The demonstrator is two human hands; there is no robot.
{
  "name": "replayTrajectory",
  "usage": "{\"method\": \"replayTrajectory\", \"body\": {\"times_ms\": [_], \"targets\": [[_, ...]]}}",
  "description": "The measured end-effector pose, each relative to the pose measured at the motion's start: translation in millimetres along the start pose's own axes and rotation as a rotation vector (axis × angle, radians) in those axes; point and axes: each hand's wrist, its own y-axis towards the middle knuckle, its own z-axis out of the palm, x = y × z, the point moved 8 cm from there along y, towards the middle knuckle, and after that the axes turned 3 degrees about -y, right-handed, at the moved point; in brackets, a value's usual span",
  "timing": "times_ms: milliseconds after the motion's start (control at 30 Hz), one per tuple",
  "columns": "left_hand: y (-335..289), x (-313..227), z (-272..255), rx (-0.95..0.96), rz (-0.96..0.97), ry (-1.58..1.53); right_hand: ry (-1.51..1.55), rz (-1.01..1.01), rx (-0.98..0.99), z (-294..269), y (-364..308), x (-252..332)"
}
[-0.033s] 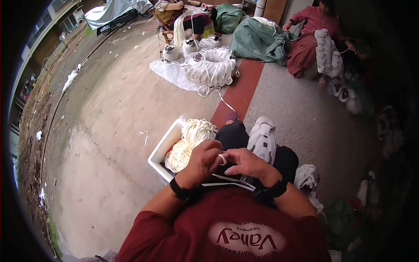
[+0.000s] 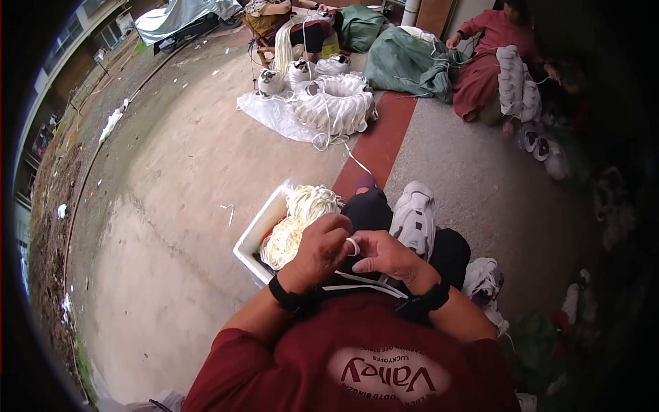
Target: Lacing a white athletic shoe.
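Observation:
Close together over my lap, my left hand [image 2: 319,253] and my right hand [image 2: 390,257] pinch a white shoelace [image 2: 353,246], which makes a small loop between the fingertips. Loose lengths of lace run across my lap below the hands. Just beyond my right hand, a white sneaker [image 2: 414,218] rests between my legs with its toe pointing away from me. A white foam box [image 2: 251,237] stands beside my left hand. Cream-coloured bundles of laces [image 2: 287,240] fill it, partly hidden by that hand.
White shoes strung in a ring [image 2: 336,113] lie on plastic sheeting ahead. Green sacks [image 2: 405,65] stand behind them. A person in red [image 2: 498,34] sits at the far right with strung shoes, another at the far left. More white shoes [image 2: 482,281] lie by my right leg.
The lace loop between my fingertips shows a little rounder and larger. Both hands keep nearly the same place and their pinch.

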Motion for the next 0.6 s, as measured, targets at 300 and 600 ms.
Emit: {"method": "replayTrajectory", "body": {"times_ms": [300,600], "targets": [[-24,20,-14,-0.093,-0.189,-0.081,0.276,0.134,-0.161,10,-29,3],[-119,161,-82,-0.529,-0.637,-0.363,-0.233,-0.014,-0.649,-81,-154,103]]}}
